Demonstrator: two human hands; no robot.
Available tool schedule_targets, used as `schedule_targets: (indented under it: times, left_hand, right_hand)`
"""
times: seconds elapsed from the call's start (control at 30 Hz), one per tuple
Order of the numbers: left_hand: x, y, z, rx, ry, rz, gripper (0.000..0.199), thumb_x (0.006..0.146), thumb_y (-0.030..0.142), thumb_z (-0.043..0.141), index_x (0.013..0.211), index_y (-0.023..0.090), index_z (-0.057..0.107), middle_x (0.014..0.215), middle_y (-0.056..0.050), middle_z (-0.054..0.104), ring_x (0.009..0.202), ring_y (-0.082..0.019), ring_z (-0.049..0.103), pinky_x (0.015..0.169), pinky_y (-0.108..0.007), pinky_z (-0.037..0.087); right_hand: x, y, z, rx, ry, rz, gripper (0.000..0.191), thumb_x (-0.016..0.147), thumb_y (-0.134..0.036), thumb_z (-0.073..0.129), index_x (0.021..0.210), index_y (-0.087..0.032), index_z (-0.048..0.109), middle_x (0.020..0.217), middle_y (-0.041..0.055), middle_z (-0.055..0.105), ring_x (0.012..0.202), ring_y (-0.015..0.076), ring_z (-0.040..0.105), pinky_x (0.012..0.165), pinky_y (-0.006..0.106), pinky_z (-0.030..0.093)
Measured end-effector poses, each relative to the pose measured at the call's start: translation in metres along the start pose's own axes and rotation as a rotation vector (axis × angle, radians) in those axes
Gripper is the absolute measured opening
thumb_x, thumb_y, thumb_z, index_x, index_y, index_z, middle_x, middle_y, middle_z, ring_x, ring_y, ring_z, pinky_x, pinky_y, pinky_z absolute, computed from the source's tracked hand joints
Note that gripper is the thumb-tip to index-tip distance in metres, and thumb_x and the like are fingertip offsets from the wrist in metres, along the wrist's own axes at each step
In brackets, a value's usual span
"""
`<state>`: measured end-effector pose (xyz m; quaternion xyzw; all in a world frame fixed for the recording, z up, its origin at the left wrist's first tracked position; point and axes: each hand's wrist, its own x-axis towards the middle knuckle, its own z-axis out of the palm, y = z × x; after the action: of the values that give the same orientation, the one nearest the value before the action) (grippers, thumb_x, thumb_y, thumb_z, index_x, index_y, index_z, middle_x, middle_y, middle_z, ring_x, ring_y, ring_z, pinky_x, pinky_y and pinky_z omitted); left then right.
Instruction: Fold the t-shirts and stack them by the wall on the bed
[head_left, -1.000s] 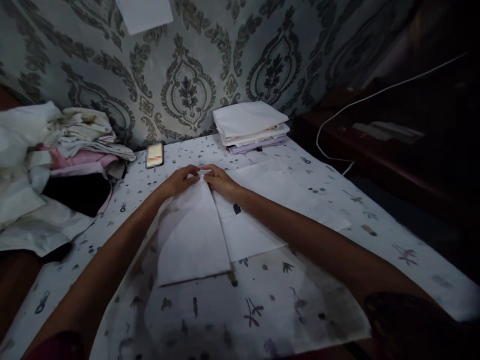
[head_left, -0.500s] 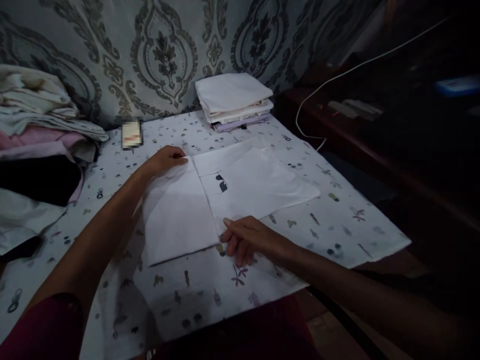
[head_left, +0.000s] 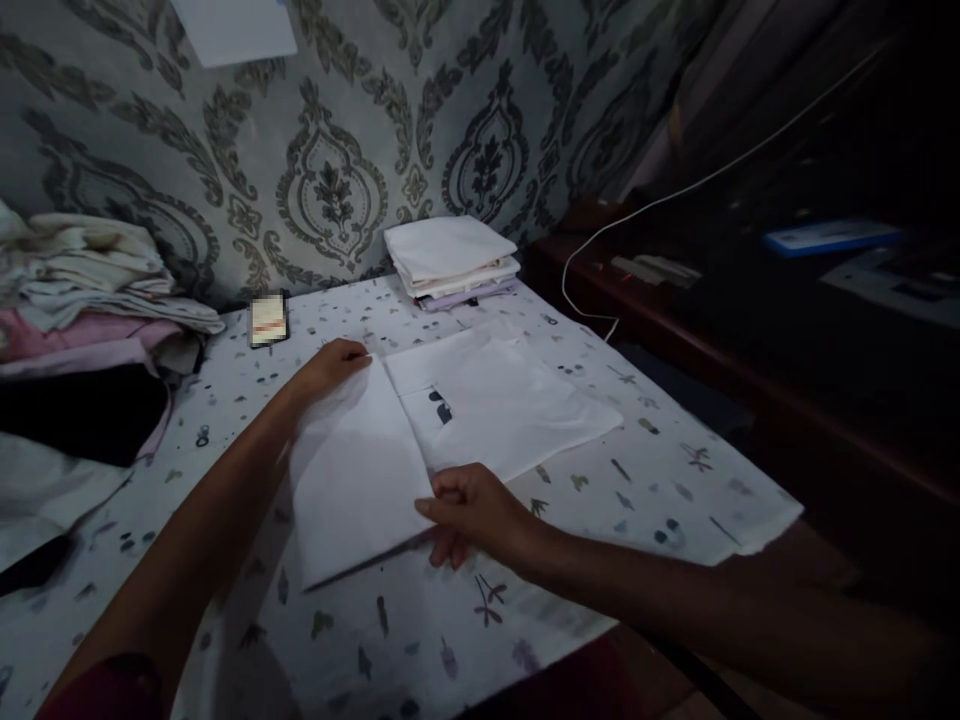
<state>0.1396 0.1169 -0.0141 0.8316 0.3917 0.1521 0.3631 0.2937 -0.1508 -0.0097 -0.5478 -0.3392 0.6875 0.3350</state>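
Note:
A white garment [head_left: 360, 470] with a small dark print lies partly folded on the table, a folded section at its left and a single spread part at its right. My left hand [head_left: 334, 366] pinches the far corner of the folded section, its fingertips partly hidden. At the near corner of that section, my right hand [head_left: 480, 510] is closed with the thumb on top of the cloth and the fingers at its edge. The near edge looks slightly raised off the table.
A patterned white cloth [head_left: 577, 600] covers the table. Folded clothes [head_left: 450, 250] are stacked at the back by the wall. A heap of loose clothes [head_left: 97, 330] lies left, near a phone-like item [head_left: 268, 318]. A white cable [head_left: 660, 200] crosses dark furniture at right.
My right hand has shifted left and closed its thumb and fingers on the near corner of the fold. My left hand keeps its hold. The view has tilted upward.

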Motion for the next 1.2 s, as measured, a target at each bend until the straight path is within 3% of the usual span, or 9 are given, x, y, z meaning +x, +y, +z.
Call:
schedule_targets:
  times: [0.1, 0.27, 0.33, 0.4, 0.53, 0.87, 1.03, 1.2]
  left_hand:
    - [0.001, 0.008, -0.010, -0.088, 0.005, -0.008, 0.030, 0.072, 0.048, 0.064, 0.070, 0.017, 0.064, 0.063, 0.001, 0.056, 0.062, -0.014, 0.048, 0.056, -0.025, 0.036]
    - [0.015, 0.022, -0.005, -0.441, 0.041, -0.059, 0.041, 0.068, 0.056, 0.069, 0.084, 0.018, 0.065, 0.072, 0.000, 0.061, 0.065, -0.016, 0.055, 0.060, -0.026, 0.043]
    - [0.026, 0.025, 0.006, -0.439, 0.027, -0.076, 0.043, 0.068, 0.058, 0.067, 0.084, 0.019, 0.065, 0.073, 0.000, 0.062, 0.066, -0.016, 0.056, 0.060, -0.026, 0.044]
    - [0.037, 0.026, 0.019, -0.313, -0.001, -0.109, 0.038, 0.067, 0.055, 0.067, 0.078, 0.018, 0.065, 0.068, 0.000, 0.060, 0.064, -0.016, 0.054, 0.056, -0.025, 0.042]
    - [0.050, 0.025, 0.030, -0.166, -0.044, -0.149, 0.028, 0.066, 0.047, 0.068, 0.073, 0.019, 0.066, 0.061, 0.001, 0.058, 0.057, -0.015, 0.051, 0.050, -0.024, 0.036]
    - [0.049, 0.034, 0.026, -0.104, -0.096, -0.185, 0.033, 0.074, 0.049, 0.059, 0.088, 0.020, 0.070, 0.080, -0.003, 0.069, 0.068, -0.019, 0.061, 0.059, -0.028, 0.046]
    - [0.053, 0.041, 0.030, -0.039, -0.093, -0.091, 0.029, 0.072, 0.047, 0.062, 0.072, 0.019, 0.067, 0.069, -0.001, 0.063, 0.068, -0.018, 0.057, 0.060, -0.027, 0.043]
    - [0.058, 0.038, 0.037, 0.010, -0.031, 0.021, 0.032, 0.079, 0.048, 0.053, 0.079, 0.019, 0.066, 0.072, -0.001, 0.062, 0.072, -0.019, 0.057, 0.067, -0.030, 0.046]
  right_hand:
    - [-0.009, -0.011, -0.004, -0.068, -0.008, -0.214, 0.040, 0.079, -0.048, 0.073, 0.064, -0.020, 0.050, 0.049, -0.0050, 0.054, 0.048, 0.0116, 0.063, 0.042, 0.018, 0.043]
    - [-0.023, -0.019, -0.027, -0.269, 0.140, -0.470, 0.027, 0.087, -0.045, 0.060, 0.083, -0.019, 0.068, 0.070, 0.0010, 0.068, 0.059, 0.0128, 0.062, 0.055, 0.025, 0.050]
    - [-0.024, -0.013, -0.041, -0.303, 0.230, -0.441, 0.025, 0.087, -0.042, 0.059, 0.087, -0.019, 0.069, 0.070, 0.0011, 0.068, 0.058, 0.0132, 0.062, 0.054, 0.025, 0.049]
    - [-0.023, -0.007, -0.053, -0.294, 0.276, -0.306, 0.022, 0.085, -0.038, 0.059, 0.083, -0.018, 0.067, 0.061, -0.0010, 0.062, 0.052, 0.0133, 0.060, 0.047, 0.024, 0.044]
    - [-0.022, -0.002, -0.063, -0.238, 0.266, -0.133, 0.012, 0.083, -0.029, 0.060, 0.081, -0.017, 0.061, 0.061, -0.0029, 0.059, 0.050, 0.0126, 0.060, 0.043, 0.021, 0.039]
    - [-0.021, 0.003, -0.065, -0.214, 0.227, -0.183, 0.009, 0.086, -0.022, 0.056, 0.091, -0.017, 0.062, 0.061, -0.0057, 0.055, 0.047, 0.0091, 0.058, 0.041, 0.018, 0.038]
    - [-0.016, 0.005, -0.066, -0.200, 0.236, -0.151, 0.009, 0.086, -0.021, 0.056, 0.093, -0.016, 0.060, 0.060, -0.0061, 0.055, 0.044, 0.0078, 0.057, 0.039, 0.016, 0.038]
    - [-0.016, 0.008, -0.067, -0.165, 0.232, -0.169, 0.013, 0.085, -0.023, 0.060, 0.097, -0.017, 0.060, 0.061, -0.0065, 0.054, 0.044, 0.0081, 0.058, 0.038, 0.016, 0.038]
